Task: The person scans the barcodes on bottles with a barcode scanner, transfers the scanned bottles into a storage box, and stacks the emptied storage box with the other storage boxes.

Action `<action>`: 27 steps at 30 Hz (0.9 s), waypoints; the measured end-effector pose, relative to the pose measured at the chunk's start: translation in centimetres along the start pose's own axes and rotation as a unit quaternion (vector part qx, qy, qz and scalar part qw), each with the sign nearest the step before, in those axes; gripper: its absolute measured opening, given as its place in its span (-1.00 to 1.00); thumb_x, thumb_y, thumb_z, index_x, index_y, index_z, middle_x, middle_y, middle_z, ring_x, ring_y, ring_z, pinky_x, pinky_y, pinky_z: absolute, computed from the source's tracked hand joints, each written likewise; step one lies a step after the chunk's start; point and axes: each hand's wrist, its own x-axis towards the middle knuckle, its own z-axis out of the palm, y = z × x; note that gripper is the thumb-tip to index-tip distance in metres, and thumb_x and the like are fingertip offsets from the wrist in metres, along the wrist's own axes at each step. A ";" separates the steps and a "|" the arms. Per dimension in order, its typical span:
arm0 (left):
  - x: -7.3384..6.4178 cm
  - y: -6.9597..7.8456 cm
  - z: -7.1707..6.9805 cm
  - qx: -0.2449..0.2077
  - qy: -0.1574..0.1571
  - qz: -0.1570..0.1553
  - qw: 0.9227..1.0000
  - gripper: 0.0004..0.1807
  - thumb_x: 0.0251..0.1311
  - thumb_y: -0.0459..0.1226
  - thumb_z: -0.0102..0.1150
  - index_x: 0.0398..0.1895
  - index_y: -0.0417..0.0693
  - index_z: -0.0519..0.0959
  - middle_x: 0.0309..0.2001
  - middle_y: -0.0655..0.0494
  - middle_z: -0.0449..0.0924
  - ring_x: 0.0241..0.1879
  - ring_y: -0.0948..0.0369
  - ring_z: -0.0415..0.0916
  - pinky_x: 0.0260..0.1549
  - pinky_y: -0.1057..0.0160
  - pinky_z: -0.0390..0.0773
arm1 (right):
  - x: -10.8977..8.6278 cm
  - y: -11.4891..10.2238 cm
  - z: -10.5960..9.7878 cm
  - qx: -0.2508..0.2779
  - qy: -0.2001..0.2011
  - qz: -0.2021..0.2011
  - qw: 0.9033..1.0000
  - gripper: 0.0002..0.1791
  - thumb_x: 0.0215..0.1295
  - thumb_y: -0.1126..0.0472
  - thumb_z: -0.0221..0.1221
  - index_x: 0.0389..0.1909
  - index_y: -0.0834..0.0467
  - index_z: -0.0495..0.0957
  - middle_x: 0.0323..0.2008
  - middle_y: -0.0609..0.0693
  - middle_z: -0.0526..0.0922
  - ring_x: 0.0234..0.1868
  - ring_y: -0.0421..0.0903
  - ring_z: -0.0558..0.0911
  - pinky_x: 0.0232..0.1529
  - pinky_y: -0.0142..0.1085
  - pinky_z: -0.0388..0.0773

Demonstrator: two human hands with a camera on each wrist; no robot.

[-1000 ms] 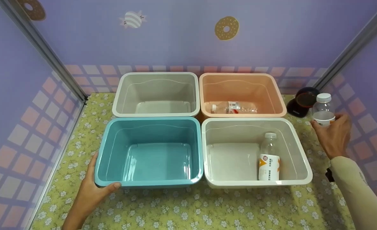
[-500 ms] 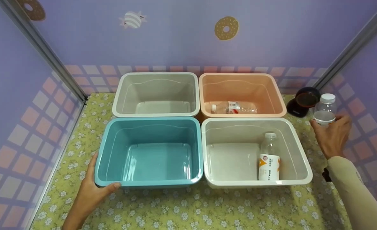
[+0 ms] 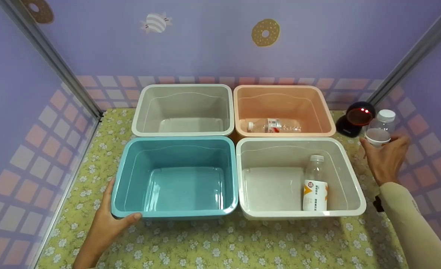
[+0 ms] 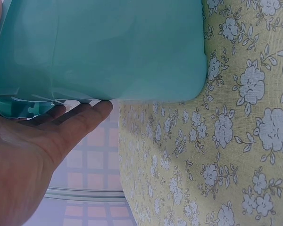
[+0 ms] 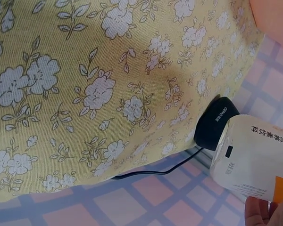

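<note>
In the head view my right hand (image 3: 386, 157) holds a clear plastic bottle (image 3: 379, 131) with a white cap, upright beside a black scanner (image 3: 359, 114) with red lights lit. The right wrist view has the bottle's white label (image 5: 254, 155) in front of the scanner's base (image 5: 217, 123), with my fingertips at the label's edge. My left hand (image 3: 107, 221) grips the near left corner of a teal bin (image 3: 173, 215), thumb at its front rim. Seen from the left wrist, the fingers (image 4: 87, 115) lie along the bin's outer side.
A grey bin (image 3: 183, 134) stands behind the teal one. A peach bin (image 3: 280, 89) contains a clear bottle (image 3: 259, 126) on its side. The cream bin (image 3: 299, 214) holds a white-labelled bottle (image 3: 315, 196). Purple walls enclose the flowered tablecloth (image 3: 190, 246); a black cable (image 5: 155, 172) trails from the scanner.
The bottle in my right hand has shifted slightly and now tilts a little to the right. Red lights have come on in the scanner. My left hand stays put.
</note>
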 end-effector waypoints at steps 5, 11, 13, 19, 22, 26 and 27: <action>0.0 0.0 0.0 -0.003 0.002 -0.001 1.000 0.41 0.34 -0.34 0.54 0.84 0.37 -0.41 0.72 -0.44 -0.09 0.45 -0.48 0.36 0.00 0.24 0.74 | -0.1 -0.1 0.4 0.011 0.008 0.000 1.000 -0.14 0.23 -0.11 0.59 0.17 0.36 0.31 -0.08 -0.07 0.28 0.00 0.00 0.35 0.09 -0.03 0.34; 0.0 0.0 0.0 -0.003 0.002 0.002 1.000 0.40 0.35 -0.33 0.54 0.84 0.39 -0.41 0.73 -0.43 -0.12 0.47 -0.47 0.34 0.02 0.25 0.73 | -0.2 -0.1 0.8 0.016 0.012 0.005 1.000 -0.16 0.23 -0.12 0.58 0.16 0.33 0.31 -0.10 -0.06 0.30 0.00 0.02 0.38 0.11 0.00 0.35; 0.0 0.0 0.1 -0.009 0.001 0.003 1.000 0.40 0.35 -0.35 0.54 0.84 0.39 -0.39 0.73 -0.41 -0.10 0.47 -0.45 0.35 0.03 0.25 0.73 | -0.2 -0.2 0.8 0.015 0.012 0.005 1.000 -0.16 0.23 -0.13 0.58 0.16 0.33 0.32 -0.10 -0.05 0.31 0.00 0.02 0.38 0.11 -0.01 0.35; -0.1 0.1 0.1 -0.008 0.001 0.004 1.000 0.39 0.35 -0.36 0.53 0.85 0.41 -0.38 0.72 -0.43 -0.07 0.45 -0.45 0.37 0.00 0.26 0.75 | -0.3 -0.5 0.5 0.021 0.014 0.001 1.000 -0.16 0.23 -0.15 0.57 0.15 0.32 0.32 -0.07 -0.08 0.31 0.01 0.00 0.40 0.10 -0.06 0.38; -0.1 0.1 0.1 0.002 0.002 0.005 1.000 0.40 0.35 -0.35 0.54 0.84 0.40 -0.38 0.72 -0.44 -0.08 0.45 -0.46 0.38 -0.02 0.25 0.74 | -0.3 -0.6 0.4 0.025 0.018 -0.006 1.000 -0.15 0.24 -0.14 0.56 0.17 0.35 0.31 -0.05 -0.11 0.30 0.01 -0.02 0.40 0.08 -0.12 0.37; -0.1 0.1 0.1 0.012 0.004 0.004 1.000 0.40 0.34 -0.33 0.55 0.85 0.40 -0.39 0.72 -0.44 -0.07 0.45 -0.45 0.38 0.00 0.26 0.73 | -0.3 -0.8 0.3 0.026 0.023 -0.013 0.999 -0.14 0.26 -0.11 0.56 0.20 0.38 0.32 -0.04 -0.15 0.29 0.03 -0.04 0.41 0.08 -0.18 0.36; -0.1 0.1 0.1 0.014 0.005 0.005 1.000 0.40 0.34 -0.33 0.55 0.85 0.39 -0.39 0.72 -0.43 -0.06 0.45 -0.45 0.38 0.00 0.27 0.72 | -0.2 -0.8 0.3 0.025 0.024 -0.014 0.999 -0.14 0.26 -0.10 0.56 0.20 0.39 0.32 -0.04 -0.15 0.28 0.02 -0.04 0.41 0.08 -0.18 0.36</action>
